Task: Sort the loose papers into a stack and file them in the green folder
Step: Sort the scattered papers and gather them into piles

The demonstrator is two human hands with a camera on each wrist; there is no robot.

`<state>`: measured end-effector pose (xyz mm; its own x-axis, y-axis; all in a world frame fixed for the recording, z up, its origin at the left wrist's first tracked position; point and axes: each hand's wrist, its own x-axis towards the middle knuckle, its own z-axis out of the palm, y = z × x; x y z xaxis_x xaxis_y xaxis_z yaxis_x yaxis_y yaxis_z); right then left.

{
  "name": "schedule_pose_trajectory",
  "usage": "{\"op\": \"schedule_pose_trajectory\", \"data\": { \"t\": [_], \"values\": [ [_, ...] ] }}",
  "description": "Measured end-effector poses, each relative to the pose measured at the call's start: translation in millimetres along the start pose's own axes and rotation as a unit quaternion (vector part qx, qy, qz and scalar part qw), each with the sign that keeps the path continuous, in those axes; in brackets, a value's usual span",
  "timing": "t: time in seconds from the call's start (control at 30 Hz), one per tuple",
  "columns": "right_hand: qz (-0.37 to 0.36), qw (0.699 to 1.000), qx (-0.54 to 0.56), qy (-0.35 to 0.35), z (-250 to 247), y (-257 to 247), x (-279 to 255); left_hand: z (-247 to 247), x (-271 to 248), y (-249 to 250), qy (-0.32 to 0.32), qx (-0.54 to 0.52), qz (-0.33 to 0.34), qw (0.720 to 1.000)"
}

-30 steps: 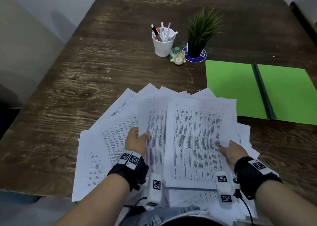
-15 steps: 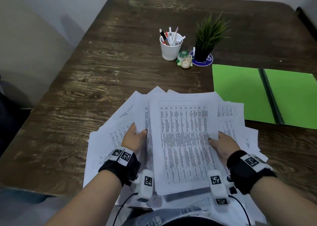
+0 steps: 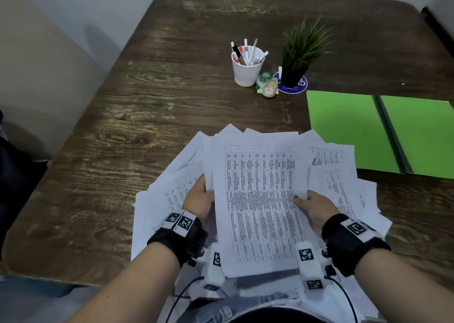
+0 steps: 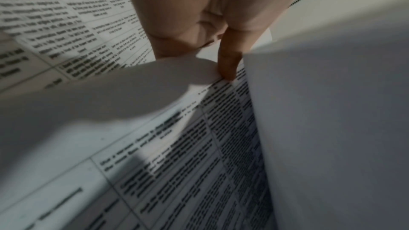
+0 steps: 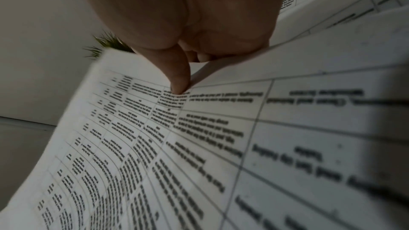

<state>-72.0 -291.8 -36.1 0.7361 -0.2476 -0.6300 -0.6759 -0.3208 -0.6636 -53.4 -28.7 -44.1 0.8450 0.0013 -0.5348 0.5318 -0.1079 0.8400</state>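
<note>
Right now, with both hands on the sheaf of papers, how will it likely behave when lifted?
The sheaf is likely floppy: in the left wrist view a sheet curls. Gripped at both side edges by left hand and right hand, its unaligned sheets may slip.

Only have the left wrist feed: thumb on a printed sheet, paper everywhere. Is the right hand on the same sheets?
Observer: Yes. The right hand grips the right edge of the held bundle, and the left hand grips its left edge.
Operator: Where's the folder?
Observer: The green folder lies open and flat on the table, right of the pile. The part in view holds no paper.
Operator: Everything gathered?
Observer: No. Loose sheets fan out under the bundle on both sides.
</note>
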Motion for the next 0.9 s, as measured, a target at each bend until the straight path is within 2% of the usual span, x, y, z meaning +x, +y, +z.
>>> {"op": "schedule_pose_trajectory", "data": {
  "t": [0.23, 0.33, 0.47, 0.7, 0.8, 0.9],
  "values": [
    [0.037, 0.999, 0.032, 0.018, 14.0, 0.5, -8.7, -1.8, -9.1, 14.8, 0.062, -0.039, -0.032, 0.997],
    [0.037, 0.998, 0.042, 0.029, 17.5, -3.2, -13.0, -2.9, -7.8, 10.5, 0.053, -0.045, -0.017, 0.997],
    [0.013, 0.999, 0.032, 0.014, 20.3, -10.2, -24.4, -2.9, -4.5, 4.7, 0.018, 0.039, 0.025, 0.999],
    [0.005, 1.0, -0.007, 0.007, 28.0, -8.0, -33.6, -11.2, -0.8, 1.4, -0.03, 0.055, 0.003, 0.998],
    [0.008, 1.0, -0.029, 0.007, 32.7, -8.3, -38.0, -13.0, -0.1, -3.4, -0.052, 0.104, 0.02, 0.993],
    [0.007, 0.998, -0.062, 0.004, 35.1, -4.9, -38.9, -18.3, 2.2, -6.3, -0.042, 0.15, 0.047, 0.987]
  ]
}}
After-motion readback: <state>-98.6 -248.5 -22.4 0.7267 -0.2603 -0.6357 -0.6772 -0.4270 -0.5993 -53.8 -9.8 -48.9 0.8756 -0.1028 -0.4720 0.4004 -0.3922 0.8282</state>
